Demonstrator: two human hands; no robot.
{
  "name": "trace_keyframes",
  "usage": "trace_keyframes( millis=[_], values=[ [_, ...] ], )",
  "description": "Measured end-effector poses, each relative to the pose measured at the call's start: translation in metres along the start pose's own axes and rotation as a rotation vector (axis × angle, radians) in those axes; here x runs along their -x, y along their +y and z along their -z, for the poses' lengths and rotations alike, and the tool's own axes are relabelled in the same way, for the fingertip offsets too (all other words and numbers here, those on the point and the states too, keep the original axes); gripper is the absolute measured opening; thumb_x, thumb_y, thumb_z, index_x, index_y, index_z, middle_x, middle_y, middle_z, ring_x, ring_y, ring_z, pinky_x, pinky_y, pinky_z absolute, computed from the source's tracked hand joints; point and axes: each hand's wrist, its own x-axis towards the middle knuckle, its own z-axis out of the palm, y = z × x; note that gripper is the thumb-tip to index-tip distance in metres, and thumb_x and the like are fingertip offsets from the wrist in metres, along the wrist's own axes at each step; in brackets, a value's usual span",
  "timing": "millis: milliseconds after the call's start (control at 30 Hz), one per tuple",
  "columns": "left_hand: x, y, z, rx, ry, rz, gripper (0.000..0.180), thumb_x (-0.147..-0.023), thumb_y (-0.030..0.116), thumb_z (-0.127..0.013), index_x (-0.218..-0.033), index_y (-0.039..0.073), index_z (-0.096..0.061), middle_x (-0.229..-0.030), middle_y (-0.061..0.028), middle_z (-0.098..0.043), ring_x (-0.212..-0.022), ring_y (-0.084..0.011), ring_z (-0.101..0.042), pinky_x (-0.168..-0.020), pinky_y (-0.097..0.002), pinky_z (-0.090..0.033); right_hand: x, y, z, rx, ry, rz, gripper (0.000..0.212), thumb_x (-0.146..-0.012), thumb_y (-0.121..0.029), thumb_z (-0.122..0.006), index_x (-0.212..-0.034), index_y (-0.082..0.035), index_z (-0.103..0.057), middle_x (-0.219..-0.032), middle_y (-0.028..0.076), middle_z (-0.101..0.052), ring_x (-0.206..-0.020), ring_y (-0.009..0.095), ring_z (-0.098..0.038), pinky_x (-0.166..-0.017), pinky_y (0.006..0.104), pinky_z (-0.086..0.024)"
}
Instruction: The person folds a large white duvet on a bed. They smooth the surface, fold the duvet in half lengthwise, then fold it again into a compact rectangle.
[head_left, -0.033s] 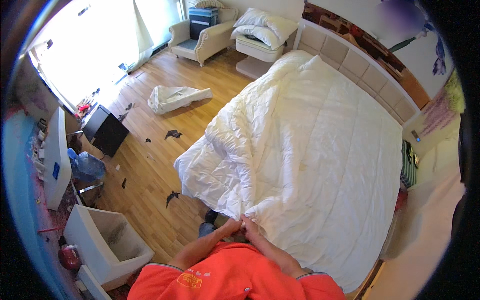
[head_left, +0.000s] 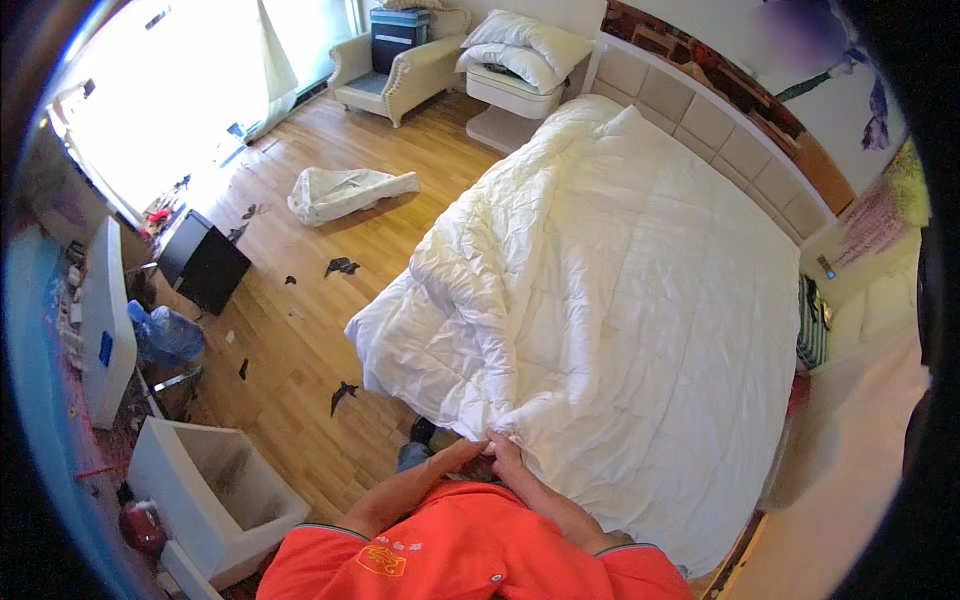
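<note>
A white duvet [head_left: 560,330] is spread over the bed, smooth on the right and bunched into thick folds on the left. My left hand [head_left: 465,454] and my right hand [head_left: 506,456] meet at its near edge, close in front of my body. Both are closed on the gathered fabric there, with the fingertips pinched together. The duvet's left corner hangs over the side of the bed, beside my leg. What lies inside the gathered bit of edge is too small to make out.
A padded headboard [head_left: 700,140] stands at the far side. Pillows [head_left: 525,50] are piled near an armchair [head_left: 397,80]. A crumpled white cloth [head_left: 345,195] and dark scraps [head_left: 342,397] lie on the wooden floor. An open white drawer [head_left: 215,490] stands at lower left, a black cabinet [head_left: 205,262] beyond it.
The whole view has shifted very slightly. My hands stay closed on the duvet's near edge, having moved barely at all.
</note>
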Motion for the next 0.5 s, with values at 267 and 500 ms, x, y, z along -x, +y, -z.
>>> trace_keyframes(
  millis=[267, 500],
  values=[
    [-0.059, -0.005, 0.109, 0.466, -0.191, 0.285, 0.068, -0.082, 0.053, -0.071, -0.116, -0.004, -0.054, -0.105, -0.0159, -0.061, -0.095, -0.0317, -0.064, -0.083, -0.0456, -0.056, -0.041, 0.058, 0.005, -0.272, 0.179, 0.280, 0.031, -0.090, -0.018, -0.063, -0.113, 0.003, -0.059, -0.103, 0.013, -0.068, -0.089, 0.028, -0.069, -0.080, 0.0416, -0.057],
    [-0.077, -0.007, 0.103, 0.679, -0.152, 0.329, 0.059, -0.081, 0.049, -0.076, -0.119, 0.009, -0.056, -0.110, -0.0157, -0.061, -0.098, -0.0324, -0.062, -0.085, -0.0523, -0.053, 0.054, 0.056, -0.027, -0.496, 0.288, 0.261, 0.028, -0.089, -0.021, -0.062, -0.115, -0.009, -0.060, -0.105, 0.009, -0.067, -0.088, 0.027, -0.065, -0.072, 0.0462, -0.052]
  ],
)
